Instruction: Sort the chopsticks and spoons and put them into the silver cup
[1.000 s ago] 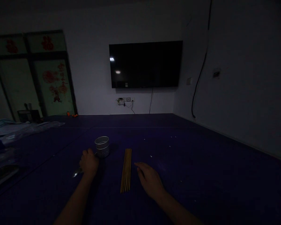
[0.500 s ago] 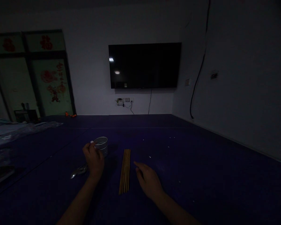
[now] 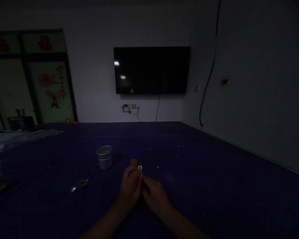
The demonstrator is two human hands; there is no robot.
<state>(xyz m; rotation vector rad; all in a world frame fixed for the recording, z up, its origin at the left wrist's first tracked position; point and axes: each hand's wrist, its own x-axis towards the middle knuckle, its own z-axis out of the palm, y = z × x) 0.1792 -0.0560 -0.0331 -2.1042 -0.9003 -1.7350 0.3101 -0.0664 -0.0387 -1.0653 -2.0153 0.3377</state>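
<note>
My left hand (image 3: 130,186) is closed around a small white piece with a hole near its tip (image 3: 140,167); most of it is hidden by the fingers. My right hand (image 3: 156,195) meets it with thumb and fingers pinched together at the left fingertips; what they grip is hidden. Beneath the hands lies a bundle of wooden chopsticks (image 3: 133,162), only its far ends showing. Left of them, a clear cup (image 3: 105,158) stands upright. Beside the cup, metal spoons (image 3: 83,181) lie on the dark blue surface (image 3: 174,186).
Small white scraps (image 3: 157,167) are scattered on the surface to the right. Crumpled clear plastic (image 3: 35,135) lies at the far left. A television (image 3: 151,70) hangs on the back wall, and a black cable (image 3: 207,88) runs down the right wall.
My left hand has moved right, from beside the cup to over the chopsticks, bringing the small white piece along. My right hand has closed its fingers and now meets the left.
</note>
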